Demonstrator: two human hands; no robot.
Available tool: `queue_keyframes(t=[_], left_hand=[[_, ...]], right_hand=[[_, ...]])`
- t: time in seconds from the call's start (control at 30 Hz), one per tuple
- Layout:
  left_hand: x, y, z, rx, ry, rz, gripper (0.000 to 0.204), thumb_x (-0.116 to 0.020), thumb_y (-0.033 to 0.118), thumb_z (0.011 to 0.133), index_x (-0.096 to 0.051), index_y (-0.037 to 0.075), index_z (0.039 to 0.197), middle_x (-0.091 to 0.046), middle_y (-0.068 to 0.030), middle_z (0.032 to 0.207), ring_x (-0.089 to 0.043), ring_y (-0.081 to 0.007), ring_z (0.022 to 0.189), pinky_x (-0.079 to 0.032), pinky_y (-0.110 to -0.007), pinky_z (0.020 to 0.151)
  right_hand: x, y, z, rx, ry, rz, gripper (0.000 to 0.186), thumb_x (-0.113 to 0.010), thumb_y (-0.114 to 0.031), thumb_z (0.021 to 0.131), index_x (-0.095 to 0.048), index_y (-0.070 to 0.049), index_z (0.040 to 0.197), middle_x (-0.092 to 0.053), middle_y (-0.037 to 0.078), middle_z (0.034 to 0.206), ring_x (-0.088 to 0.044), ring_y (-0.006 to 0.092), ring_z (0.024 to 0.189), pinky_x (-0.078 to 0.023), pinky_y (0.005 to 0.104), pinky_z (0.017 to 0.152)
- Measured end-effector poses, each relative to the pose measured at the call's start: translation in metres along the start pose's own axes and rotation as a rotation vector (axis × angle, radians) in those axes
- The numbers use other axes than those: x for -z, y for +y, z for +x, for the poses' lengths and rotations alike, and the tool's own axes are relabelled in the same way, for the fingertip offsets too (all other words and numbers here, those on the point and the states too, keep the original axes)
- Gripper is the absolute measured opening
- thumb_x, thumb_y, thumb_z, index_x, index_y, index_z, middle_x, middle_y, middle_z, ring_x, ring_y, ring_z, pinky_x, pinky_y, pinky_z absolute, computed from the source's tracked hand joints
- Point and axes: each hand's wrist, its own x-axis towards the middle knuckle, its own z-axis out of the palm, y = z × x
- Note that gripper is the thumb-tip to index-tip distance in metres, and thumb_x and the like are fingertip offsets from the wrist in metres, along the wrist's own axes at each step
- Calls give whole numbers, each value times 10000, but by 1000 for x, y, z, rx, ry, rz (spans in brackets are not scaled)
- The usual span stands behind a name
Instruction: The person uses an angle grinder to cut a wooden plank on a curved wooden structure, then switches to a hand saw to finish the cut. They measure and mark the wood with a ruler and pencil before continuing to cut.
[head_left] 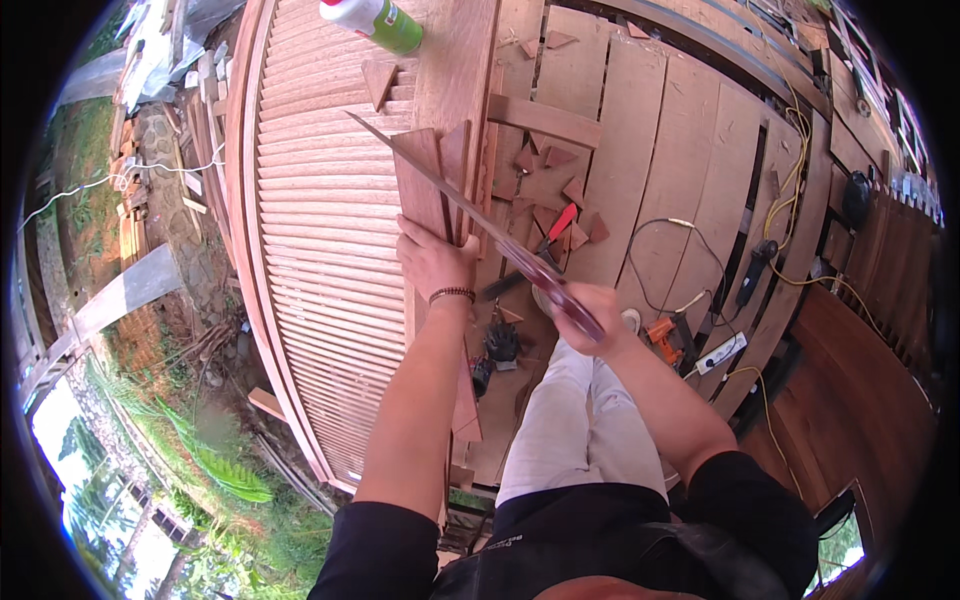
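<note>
Left hand (437, 258) is on the near end of a brown wooden board (418, 165), fingers over its left side, thumb toward the right: board clamped in that hand, no wide spread. Dark bracelet (452, 294) on the left wrist.

Right hand (593, 318) is a closed fist round the reddish-brown handle of a handsaw (450, 192). Saw runs diagonally, handle near right, tip far left, blade crossing above the board. Can't tell if the teeth are in the wood.

Board location: on the right border of a large slatted panel (325, 200), just left of a second narrow wood piece (455, 150). The panel fills the area left of center, slats running left-right.

Also up on the panel: a triangular offcut (379, 82), beyond the board, and a white-and-green bottle (390, 25) at the far end.

Right of the panel is a plank deck (635, 130). More triangular offcuts (559, 157) are scattered on it, with a red-handled tool (563, 222) among them. Dark glove (502, 343) lies on the near side, below the left wrist's right.

Further right on the deck: orange tool (663, 338), white power strip (720, 352) just beside it, black corded power tool (755, 272) beyond those, yellow cord (797, 185) along the far right.
</note>
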Motion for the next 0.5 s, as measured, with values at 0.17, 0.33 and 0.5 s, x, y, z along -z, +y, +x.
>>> queue_keyframes(t=[0.17,0.33,0.5], left_hand=[[-1,-9,-4,29,6,35,1236,-877,419,616,-242,-84,1550,-524,-228,1250,-544,-389,1147,-485,-464,985],[-1,-4,12,-13,101,22,1220,-883,406,620,-258,-89,1544,-526,-193,1183,-546,-374,1096,-489,-462,958],[2,8,11,6,14,-40,1190,-882,400,640,-277,-64,1554,-526,-184,1221,-537,-360,1139,-478,-460,967]], right_hand=[[5,-24,20,-89,20,72,69,-714,-20,805,-656,-11,839,-614,121,663,-631,291,561,-481,373,534],[43,-16,-60,-80,-11,-16,62,-689,-7,785,-660,-18,838,-620,135,694,-647,296,578,-493,385,541],[-25,-3,69,-90,32,14,61,-704,-31,842,-644,-31,831,-601,112,657,-594,279,540,-458,359,528]])
